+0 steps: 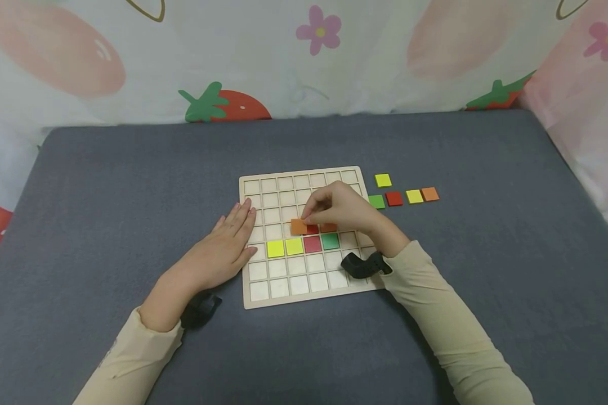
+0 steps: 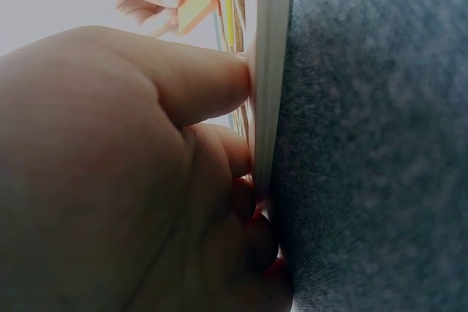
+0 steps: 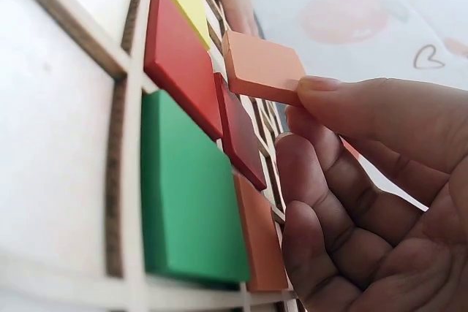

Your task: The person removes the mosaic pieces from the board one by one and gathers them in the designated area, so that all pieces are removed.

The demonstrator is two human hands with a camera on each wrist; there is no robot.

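Observation:
My right hand [image 1: 342, 208] pinches an orange square tile [image 3: 262, 66] by one edge between thumb and finger, just over the wooden grid board [image 1: 276, 304]. Under and beside it, a red tile [image 3: 240, 131] and another orange tile [image 3: 259, 239] sit in one row of cells. The row nearer me holds two yellow tiles [image 1: 285, 247], a red tile [image 1: 312, 244] and a green tile [image 1: 330, 241]. With fingers extended, my left hand [image 1: 225, 244] rests on the board's left edge; its thumb presses the rim in the left wrist view.
On the grey cloth [image 1: 147, 185] right of the board lie loose tiles: a yellow one [image 1: 383, 180], a green one [image 1: 377, 201], a red one [image 1: 394, 198], another yellow [image 1: 414, 196] and an orange one [image 1: 430, 194]. A printed curtain [image 1: 365, 67] hangs behind the table.

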